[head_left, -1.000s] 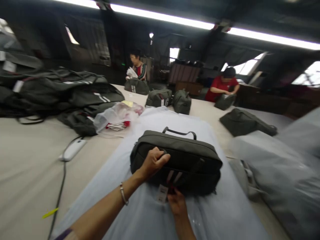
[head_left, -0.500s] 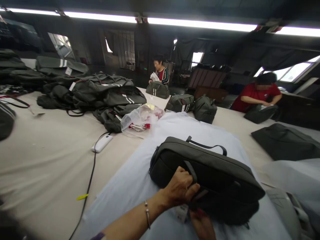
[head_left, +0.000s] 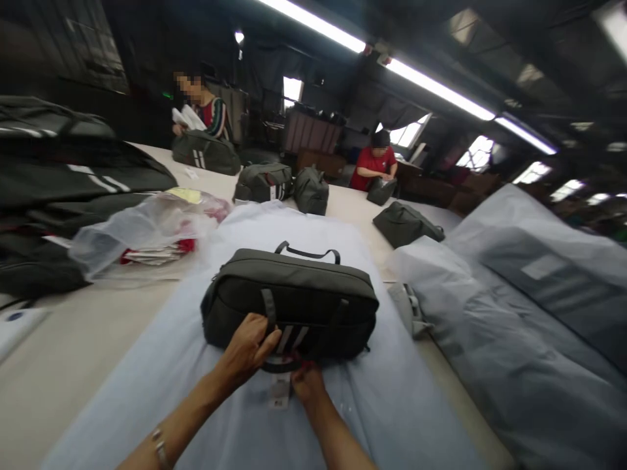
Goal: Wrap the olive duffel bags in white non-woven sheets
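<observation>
A dark grey-green duffel bag (head_left: 294,281) with two pale stripes on its near side stands on a pale blue sheet (head_left: 235,431) before me. My left hand (head_left: 252,343) is closed round the bag's near handle (head_left: 268,305), at the left of the stripes. Just below the stripes, my right hand (head_left: 308,385) has its fingers closed near the lower loop of that handle. Something small and red shows at those fingertips, too blurred to name. Between my hands hangs a white paper tag (head_left: 279,390). The far handle (head_left: 313,253) arches above the bag's top.
More dark bags (head_left: 63,163) are heaped at left, beside a clear plastic bag (head_left: 142,228) holding red-and-white tags. Plastic-wrapped bags (head_left: 514,313) line the right side. Across the table, one person in stripes (head_left: 215,117) and another in red (head_left: 375,163) handle bags.
My view has swung right, so the bag now appears further left and more level. The stripes and my right hand have come into clearer sight. My left hand keeps its hold on the handle.
</observation>
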{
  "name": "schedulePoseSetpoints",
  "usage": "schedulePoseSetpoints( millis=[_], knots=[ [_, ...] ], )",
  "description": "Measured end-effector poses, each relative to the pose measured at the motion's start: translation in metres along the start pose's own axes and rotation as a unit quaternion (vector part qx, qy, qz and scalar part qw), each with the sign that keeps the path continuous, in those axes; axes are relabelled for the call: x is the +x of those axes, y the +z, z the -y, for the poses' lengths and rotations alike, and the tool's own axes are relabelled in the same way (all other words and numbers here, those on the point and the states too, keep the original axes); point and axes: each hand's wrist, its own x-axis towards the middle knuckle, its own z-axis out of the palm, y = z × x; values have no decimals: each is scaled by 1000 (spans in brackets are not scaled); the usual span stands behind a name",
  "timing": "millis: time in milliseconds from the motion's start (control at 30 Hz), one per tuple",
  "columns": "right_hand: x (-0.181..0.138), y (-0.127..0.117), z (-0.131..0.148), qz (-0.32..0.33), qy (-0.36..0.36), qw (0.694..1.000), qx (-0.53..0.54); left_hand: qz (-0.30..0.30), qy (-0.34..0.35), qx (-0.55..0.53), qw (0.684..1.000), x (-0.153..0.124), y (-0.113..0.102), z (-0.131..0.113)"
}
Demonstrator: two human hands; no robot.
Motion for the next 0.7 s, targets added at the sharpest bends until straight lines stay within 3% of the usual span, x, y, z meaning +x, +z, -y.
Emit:
schedulePoseSetpoints(
  millis=[100, 200, 300, 367, 467, 533, 600, 700],
  knots=[
    [-2, 2, -2, -51, -26, 998, 14, -4, -106, -70, 992, -13, 8, 3],
    [-23, 3, 1, -55, 39, 997, 22, 19, -195, -144, 970, -28, 12, -1],
    [-62, 4, 17, 16, 114, 993, -11, 60, -242, -221, 943, -47, 7, -8],
    [-89, 6, 36, 91, 133, 985, -67, 120, -254, -297, 913, -58, -3, -16],
    [-120, 13, 74, 192, 137, 962, -136, 233, -196, -347, 887, -59, -28, -38],
    [-130, 22, 104, 233, 89, 953, -172, 263, -126, -280, 914, -42, -41, -56],
    [-132, 36, 136, 240, 23, 946, -217, 222, -52, -177, 957, -10, -43, -68],
    [-122, 61, 187, 211, -74, 930, -293, 59, -2, -56, 997, 59, -26, -67]
  ],
)
